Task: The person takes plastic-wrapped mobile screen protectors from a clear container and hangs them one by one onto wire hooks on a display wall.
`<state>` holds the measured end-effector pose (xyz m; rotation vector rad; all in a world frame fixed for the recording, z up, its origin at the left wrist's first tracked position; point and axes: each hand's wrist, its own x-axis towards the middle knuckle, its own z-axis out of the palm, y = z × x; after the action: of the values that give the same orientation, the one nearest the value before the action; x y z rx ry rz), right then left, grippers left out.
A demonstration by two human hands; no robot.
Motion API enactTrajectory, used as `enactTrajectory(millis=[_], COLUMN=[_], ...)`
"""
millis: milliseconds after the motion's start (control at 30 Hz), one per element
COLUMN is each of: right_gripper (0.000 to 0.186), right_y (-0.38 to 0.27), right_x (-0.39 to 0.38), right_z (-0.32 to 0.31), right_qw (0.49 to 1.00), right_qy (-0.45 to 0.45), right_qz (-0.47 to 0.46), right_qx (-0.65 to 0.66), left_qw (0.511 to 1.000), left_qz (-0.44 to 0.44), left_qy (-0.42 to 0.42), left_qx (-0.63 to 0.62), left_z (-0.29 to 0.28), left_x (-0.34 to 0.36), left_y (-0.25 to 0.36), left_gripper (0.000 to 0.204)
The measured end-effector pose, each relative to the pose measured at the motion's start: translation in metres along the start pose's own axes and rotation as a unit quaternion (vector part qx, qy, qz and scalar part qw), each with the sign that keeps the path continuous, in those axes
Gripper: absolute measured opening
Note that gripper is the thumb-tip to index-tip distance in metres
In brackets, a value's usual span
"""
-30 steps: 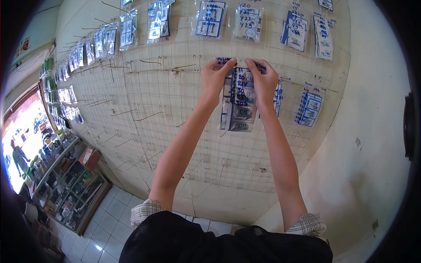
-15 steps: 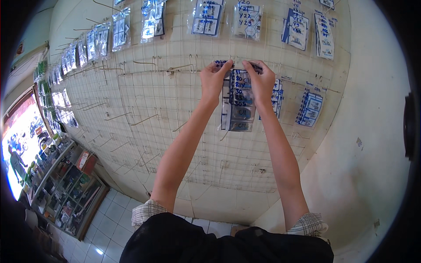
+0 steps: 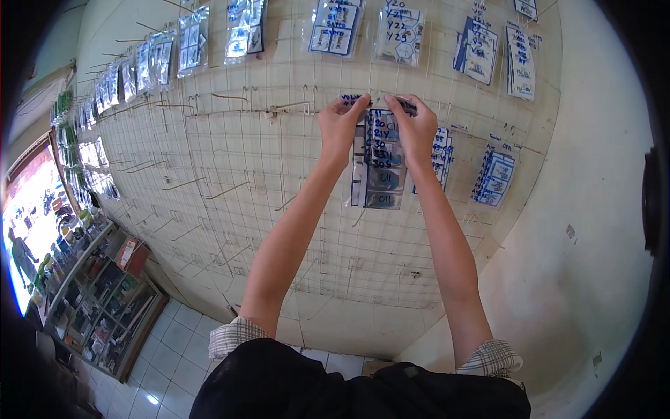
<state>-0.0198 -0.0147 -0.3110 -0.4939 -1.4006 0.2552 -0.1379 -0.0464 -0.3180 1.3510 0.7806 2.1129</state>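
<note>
Both my arms reach up to a wire grid on the wall. A clear plastic packet [image 3: 384,167] with blue handwriting and a column of small dark pieces hangs between my hands. My left hand [image 3: 339,126] pinches its top left corner, thumb against fingers. At the top right corner my right hand [image 3: 414,126] grips the packet in the same way. The wire grid [image 3: 279,153] lies behind the packet, with a hook poking out below it. Whether the packet's top is on a hook cannot be made out.
More clear packets [image 3: 333,28] hang along the top of the grid, and another packet [image 3: 496,178] hangs at the right. Bare metal hooks [image 3: 227,190] stick out on the left. A glass display case [image 3: 105,307] stands at lower left on a tiled floor [image 3: 167,349].
My hands and the packet stay almost in place. The view has shifted slightly, so the surrounding packets and the display case appear moved a little.
</note>
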Motion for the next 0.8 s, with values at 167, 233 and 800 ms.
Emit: enactTrajectory(millis=[167, 233, 800], right_gripper=[0.028, 0.023, 0.027], right_y=[0.025, 0.041, 0.072], right_x=[0.004, 0.006, 0.003], right_z=[0.007, 0.010, 0.022], right_qw=[0.999, 0.998, 0.917], right_qy=[0.007, 0.006, 0.045], right_qz=[-0.027, -0.038, -0.223], right_qx=[-0.030, -0.040, -0.328], left_qw=[0.996, 0.986, 0.822], left_qz=[0.037, 0.086, 0.354], left_qy=[0.020, 0.037, 0.055], left_qx=[0.077, 0.140, 0.444], left_z=[0.000, 0.003, -0.006], left_x=[0.018, 0.022, 0.016], left_y=[-0.025, -0.038, -0.076], left_gripper=[0.023, 0.023, 0.034])
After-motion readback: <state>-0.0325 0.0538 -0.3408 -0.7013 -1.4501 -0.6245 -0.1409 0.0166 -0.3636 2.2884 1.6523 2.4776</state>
